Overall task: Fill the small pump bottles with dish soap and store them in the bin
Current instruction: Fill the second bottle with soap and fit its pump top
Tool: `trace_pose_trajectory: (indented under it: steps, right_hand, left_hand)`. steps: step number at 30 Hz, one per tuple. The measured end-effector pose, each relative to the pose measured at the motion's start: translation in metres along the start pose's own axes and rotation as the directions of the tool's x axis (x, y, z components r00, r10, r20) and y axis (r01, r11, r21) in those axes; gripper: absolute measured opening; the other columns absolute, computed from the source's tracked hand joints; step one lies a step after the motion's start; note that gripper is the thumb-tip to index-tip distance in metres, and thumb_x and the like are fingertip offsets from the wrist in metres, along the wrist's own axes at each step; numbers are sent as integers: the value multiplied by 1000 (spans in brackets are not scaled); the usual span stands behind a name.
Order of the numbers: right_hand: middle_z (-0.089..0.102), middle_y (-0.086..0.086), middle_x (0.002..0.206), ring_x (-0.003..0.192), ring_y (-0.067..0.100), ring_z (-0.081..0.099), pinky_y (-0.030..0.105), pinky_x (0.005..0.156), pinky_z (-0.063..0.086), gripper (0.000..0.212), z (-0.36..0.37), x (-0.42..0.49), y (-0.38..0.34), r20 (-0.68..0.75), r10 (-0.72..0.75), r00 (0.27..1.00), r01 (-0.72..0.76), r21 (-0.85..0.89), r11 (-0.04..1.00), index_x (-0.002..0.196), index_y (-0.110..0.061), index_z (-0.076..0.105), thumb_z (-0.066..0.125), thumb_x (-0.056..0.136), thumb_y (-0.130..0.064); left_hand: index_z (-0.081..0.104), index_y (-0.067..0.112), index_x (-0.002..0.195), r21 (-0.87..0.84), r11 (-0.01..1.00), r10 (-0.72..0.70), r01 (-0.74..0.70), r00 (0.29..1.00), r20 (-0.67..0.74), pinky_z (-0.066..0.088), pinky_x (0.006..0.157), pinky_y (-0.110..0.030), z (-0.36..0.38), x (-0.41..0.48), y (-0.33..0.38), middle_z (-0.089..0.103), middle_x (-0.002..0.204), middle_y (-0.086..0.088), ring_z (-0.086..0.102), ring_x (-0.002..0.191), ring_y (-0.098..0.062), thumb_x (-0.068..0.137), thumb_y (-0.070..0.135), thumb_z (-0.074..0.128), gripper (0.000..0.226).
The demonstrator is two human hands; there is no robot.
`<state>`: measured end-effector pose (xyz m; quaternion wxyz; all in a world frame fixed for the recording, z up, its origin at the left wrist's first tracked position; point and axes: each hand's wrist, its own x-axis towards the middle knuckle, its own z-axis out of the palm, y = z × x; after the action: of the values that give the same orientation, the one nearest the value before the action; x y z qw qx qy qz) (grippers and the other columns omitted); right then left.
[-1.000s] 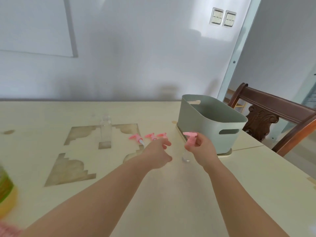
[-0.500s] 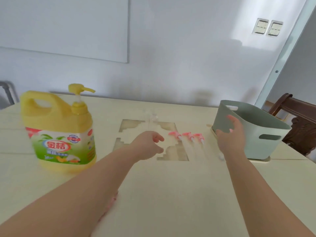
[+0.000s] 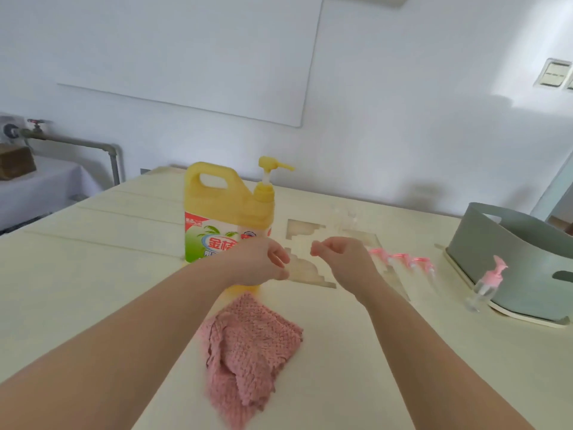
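A big yellow dish soap jug (image 3: 228,212) with a pump top stands at the table's middle. My left hand (image 3: 260,262) hovers just in front of its label, fingers loosely curled and holding nothing. My right hand (image 3: 344,259) hangs beside it, also loosely curled and empty. One small clear pump bottle (image 3: 485,287) with a pink head stands upright against the grey-green bin (image 3: 511,262) at the right. Three pink pump heads (image 3: 403,260) lie in a row right of my right hand. A faint clear bottle (image 3: 348,220) stands behind the hands.
A crumpled pink cloth (image 3: 248,349) lies on the cream table (image 3: 93,274) between my forearms. The bin sits on a flat cream lid (image 3: 527,318). A wall runs behind the table; a grey pipe (image 3: 93,150) is at the far left.
My right hand has let go of the small pump bottle, which now stands by the bin, and moved left. The view swung left, bringing the jug and cloth into sight.
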<state>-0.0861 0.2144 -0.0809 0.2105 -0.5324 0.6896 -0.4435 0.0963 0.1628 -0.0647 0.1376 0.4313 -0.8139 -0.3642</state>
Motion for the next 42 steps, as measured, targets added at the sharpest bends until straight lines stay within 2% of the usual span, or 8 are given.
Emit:
trace_pose_trajectory:
  steps: [4,7,11,17,22,26,29,42]
  right_hand:
    - [64,-4,76,69,10,53,23,66,40,13,19,6,-4,19,47,999,-48,46,998,83,-16,72,63,90,-22]
    - [64,-8,83,72,7,55,19,62,40,7,16,19,8,-87,108,990,-101,78,992,90,-18,68,63,88,-13]
    - [62,-3,100,74,4,53,19,60,39,24,-1,42,26,-258,210,943,-187,113,976,110,-15,61,58,87,-8]
    - [52,2,123,87,16,53,29,73,40,48,-15,81,45,-341,276,898,-243,136,960,135,-16,44,55,89,-7]
    - [41,9,141,116,28,52,33,83,42,64,-15,115,59,-345,297,890,-279,103,955,147,-19,28,56,90,-10]
    - [33,8,151,131,30,43,37,95,40,75,-8,140,70,-326,328,887,-313,99,944,151,-18,18,61,89,-16]
    - [30,8,154,135,32,39,40,102,38,82,-2,153,77,-324,361,874,-335,135,932,152,-17,13,65,88,-18]
    - [57,1,119,89,15,53,23,63,40,55,7,131,65,-347,295,890,-224,230,947,132,-11,41,70,86,-20]
  left_hand:
    - [62,28,107,86,996,-8,15,997,-81,44,78,-19,-17,-12,-21,62,103,12,58,96,-8,84,31,66,23]
    - [63,30,94,27,996,93,-89,945,-315,45,68,-16,-25,-15,-20,64,90,15,61,85,-5,85,25,63,11]
    - [62,32,89,103,933,327,-344,691,-645,42,67,-11,-35,-17,5,62,81,19,56,75,3,85,15,62,17]
    - [57,28,105,266,864,457,-428,443,-772,40,80,-14,-49,2,30,53,103,15,50,92,1,80,16,68,30]
    - [52,28,121,287,893,439,-345,539,-719,31,85,-13,-57,21,30,44,117,15,45,106,-1,80,25,70,45]
    - [61,31,112,299,893,446,-336,577,-684,25,82,5,-62,34,24,52,108,21,41,99,10,86,27,64,26]
    - [68,32,103,213,896,418,-389,583,-697,32,80,1,-65,37,24,59,98,23,49,94,9,91,36,57,17]
    - [70,34,91,56,932,293,-358,655,-697,37,72,-7,-70,39,34,63,95,21,54,95,3,91,41,56,15]
